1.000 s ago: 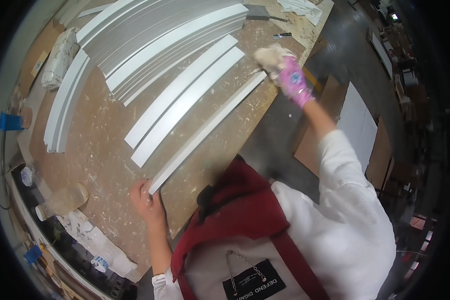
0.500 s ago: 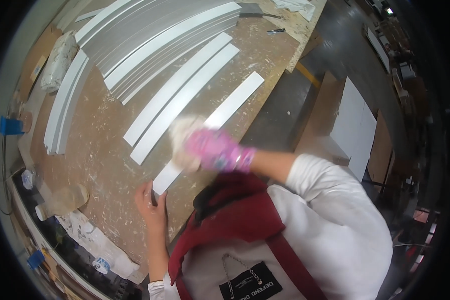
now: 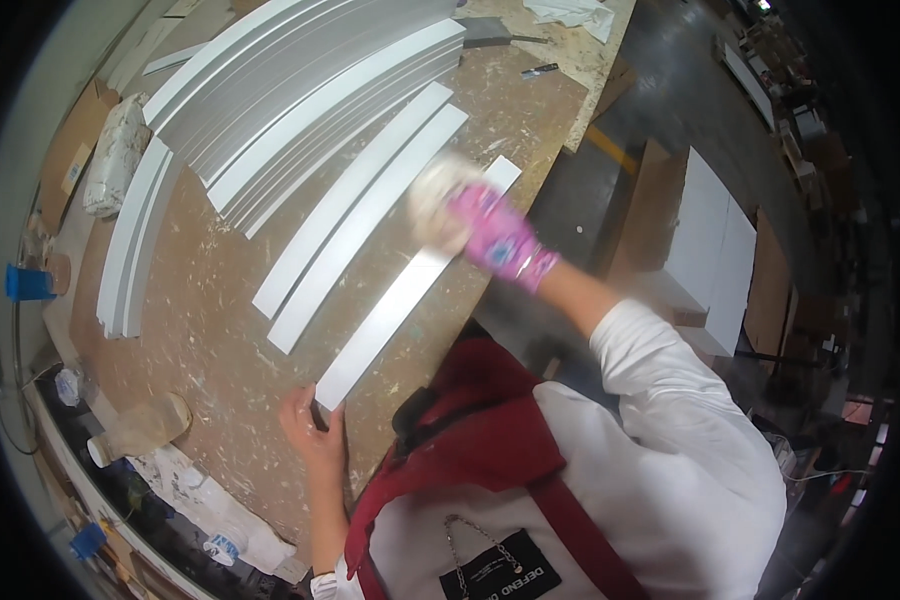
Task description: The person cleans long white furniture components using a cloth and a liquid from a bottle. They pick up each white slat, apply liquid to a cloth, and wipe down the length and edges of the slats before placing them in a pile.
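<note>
A white strip (image 3: 385, 322) lies slantwise along the near edge of the workbench. At its lower end my bare left hand (image 3: 311, 422) rests, thumb and fingers apart around the two sides of the end, gripping it. My right hand (image 3: 500, 232), in a pink patterned glove, presses a cream cloth wad (image 3: 438, 205) onto the strip near its far end. The cloth is blurred by motion and covers part of the strip. Two more white strips (image 3: 370, 215) lie side by side just beyond.
A large stack of white strips (image 3: 320, 110) fills the back of the bench (image 3: 210, 350). A smaller bundle (image 3: 135, 240) lies left. A plastic bottle (image 3: 142, 430) lies at the lower left, and a dark knife-like tool (image 3: 540, 71) near the far right edge. White boxes (image 3: 710, 250) stand beyond the bench.
My right hand has slid the cloth up along the strip toward its far end, baring the middle of the strip. My left hand keeps its place at the lower end.
</note>
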`<state>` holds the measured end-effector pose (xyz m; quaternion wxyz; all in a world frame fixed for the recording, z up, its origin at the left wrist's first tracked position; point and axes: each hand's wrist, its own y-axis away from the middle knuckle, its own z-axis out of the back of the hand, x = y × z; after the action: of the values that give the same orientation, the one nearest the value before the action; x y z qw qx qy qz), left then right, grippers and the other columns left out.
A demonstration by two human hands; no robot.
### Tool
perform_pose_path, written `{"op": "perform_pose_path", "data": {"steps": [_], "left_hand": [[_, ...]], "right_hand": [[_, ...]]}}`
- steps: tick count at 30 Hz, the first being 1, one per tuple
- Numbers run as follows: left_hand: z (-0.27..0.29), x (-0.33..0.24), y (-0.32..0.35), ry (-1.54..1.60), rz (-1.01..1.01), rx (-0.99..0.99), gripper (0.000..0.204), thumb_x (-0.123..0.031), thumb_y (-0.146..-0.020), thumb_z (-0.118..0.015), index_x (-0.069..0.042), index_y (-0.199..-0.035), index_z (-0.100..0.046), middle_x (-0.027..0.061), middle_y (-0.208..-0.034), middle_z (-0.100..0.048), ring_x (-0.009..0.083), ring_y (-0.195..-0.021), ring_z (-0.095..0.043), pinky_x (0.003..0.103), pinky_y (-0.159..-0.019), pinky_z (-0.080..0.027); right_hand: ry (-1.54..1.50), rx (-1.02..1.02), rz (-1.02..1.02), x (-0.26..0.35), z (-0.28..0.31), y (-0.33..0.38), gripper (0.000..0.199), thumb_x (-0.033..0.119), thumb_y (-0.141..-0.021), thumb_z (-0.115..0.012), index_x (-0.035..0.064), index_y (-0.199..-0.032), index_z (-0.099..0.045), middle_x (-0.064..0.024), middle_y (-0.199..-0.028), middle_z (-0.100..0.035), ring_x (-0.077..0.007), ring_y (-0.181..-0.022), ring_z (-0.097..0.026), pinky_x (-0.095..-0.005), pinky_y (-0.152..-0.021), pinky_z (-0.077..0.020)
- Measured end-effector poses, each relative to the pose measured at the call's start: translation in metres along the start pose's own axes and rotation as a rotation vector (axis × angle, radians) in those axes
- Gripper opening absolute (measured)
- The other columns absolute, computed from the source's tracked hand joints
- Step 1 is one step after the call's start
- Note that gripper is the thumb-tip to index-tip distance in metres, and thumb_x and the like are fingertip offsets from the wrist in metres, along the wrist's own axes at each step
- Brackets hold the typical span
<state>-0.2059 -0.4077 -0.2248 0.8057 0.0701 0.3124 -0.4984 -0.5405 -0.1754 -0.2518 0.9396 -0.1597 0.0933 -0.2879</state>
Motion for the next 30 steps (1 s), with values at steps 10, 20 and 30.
{"op": "perform_pose_path", "data": {"steps": [10, 20, 30], "left_hand": [[0.0, -0.004, 0.005, -0.048, 0.042, 0.018, 0.048, -0.006, -0.068, -0.075, -0.004, -0.113, -0.057, 0.0172, -0.111, -0.054, 0.0344, -0.104, -0.051, 0.041, -0.091, -0.04], [-0.005, -0.001, 0.003, 0.016, -0.001, 0.022, 0.05, -0.01, -0.067, -0.076, -0.004, -0.113, -0.057, 0.0183, -0.111, -0.056, 0.037, -0.104, -0.05, 0.045, -0.092, -0.039], [0.0, -0.005, 0.003, 0.01, 0.016, 0.05, 0.046, -0.009, -0.069, -0.076, -0.003, -0.111, -0.057, 0.0191, -0.11, -0.055, 0.0371, -0.104, -0.051, 0.044, -0.091, -0.04]], "right_hand": [[-0.241, 0.313, -0.247, -0.044, 0.047, -0.02, 0.037, 0.019, -0.085, -0.054, 0.0091, -0.12, -0.05, -0.0161, -0.111, -0.055, -0.0309, -0.103, -0.054, -0.0376, -0.085, -0.0484], [-0.228, -0.107, -0.137, -0.031, 0.01, -0.035, 0.022, 0.024, -0.088, -0.05, 0.0073, -0.101, -0.058, -0.0148, -0.099, -0.065, -0.0306, -0.091, -0.063, -0.0343, -0.081, -0.0493], [-0.294, 0.203, -0.349, -0.057, 0.034, -0.064, 0.031, 0.02, -0.08, -0.055, 0.0042, -0.108, -0.054, -0.0185, -0.103, -0.057, -0.0317, -0.092, -0.06, -0.0412, -0.077, -0.0499]]}}
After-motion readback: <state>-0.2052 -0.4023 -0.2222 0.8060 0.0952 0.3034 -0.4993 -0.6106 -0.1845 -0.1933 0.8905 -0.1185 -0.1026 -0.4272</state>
